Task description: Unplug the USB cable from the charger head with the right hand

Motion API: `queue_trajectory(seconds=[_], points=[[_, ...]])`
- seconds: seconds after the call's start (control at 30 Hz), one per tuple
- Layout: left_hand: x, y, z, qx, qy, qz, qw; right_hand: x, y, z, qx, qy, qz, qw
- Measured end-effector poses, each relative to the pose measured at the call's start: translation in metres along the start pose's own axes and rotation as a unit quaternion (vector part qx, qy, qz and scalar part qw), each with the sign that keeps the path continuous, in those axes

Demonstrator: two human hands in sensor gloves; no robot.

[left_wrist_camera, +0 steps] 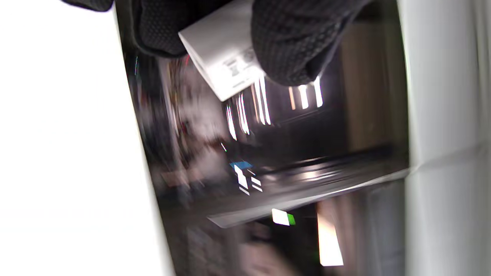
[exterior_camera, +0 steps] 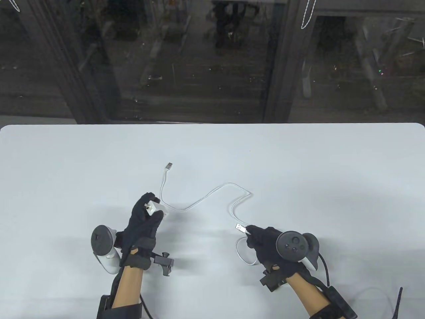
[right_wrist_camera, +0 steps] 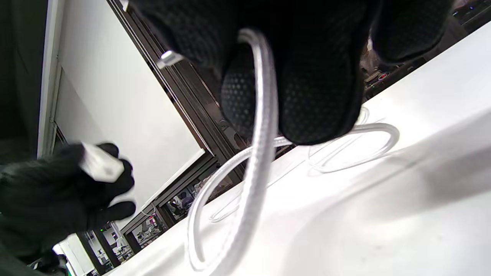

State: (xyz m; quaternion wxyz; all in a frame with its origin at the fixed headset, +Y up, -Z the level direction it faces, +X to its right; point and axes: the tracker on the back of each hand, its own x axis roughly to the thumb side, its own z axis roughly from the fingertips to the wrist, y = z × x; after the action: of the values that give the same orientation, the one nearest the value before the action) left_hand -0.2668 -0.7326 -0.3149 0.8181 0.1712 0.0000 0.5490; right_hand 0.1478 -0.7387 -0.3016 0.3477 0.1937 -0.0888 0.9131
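Note:
My left hand (exterior_camera: 152, 207) grips the white charger head (exterior_camera: 154, 209) just above the table, prongs facing up and left. It also shows in the left wrist view (left_wrist_camera: 222, 57) between my gloved fingers (left_wrist_camera: 299, 46), and in the right wrist view (right_wrist_camera: 100, 163). My right hand (exterior_camera: 249, 234) pinches the white USB cable (exterior_camera: 229, 184) just behind its metal plug (exterior_camera: 240, 228). The plug is out of the charger head and well to its right. In the right wrist view the cable (right_wrist_camera: 257, 161) runs down from my fingers (right_wrist_camera: 318, 96), and the plug (right_wrist_camera: 168, 59) sticks out at the left.
The cable snakes over the white table (exterior_camera: 332, 172) between the hands. Its other connector (exterior_camera: 169, 165) lies beyond the left hand. A loop of cable (exterior_camera: 239, 252) lies under my right hand. A dark window stands behind the table's far edge.

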Motion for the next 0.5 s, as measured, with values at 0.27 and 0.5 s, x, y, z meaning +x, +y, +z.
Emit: queue_trajectory(seconds=[0.27, 0.5], points=[[0.003, -0.019, 0.0, -0.102, 0.06, -0.306, 0.945, 0.003, 0.006, 0.002, 0.014, -0.011, 0.04, 0.999], [-0.008, -0.044, 0.0, -0.223, 0.115, -0.414, 0.875, 0.005, 0.012, 0.002, 0.032, -0.012, 0.055, 0.998]])
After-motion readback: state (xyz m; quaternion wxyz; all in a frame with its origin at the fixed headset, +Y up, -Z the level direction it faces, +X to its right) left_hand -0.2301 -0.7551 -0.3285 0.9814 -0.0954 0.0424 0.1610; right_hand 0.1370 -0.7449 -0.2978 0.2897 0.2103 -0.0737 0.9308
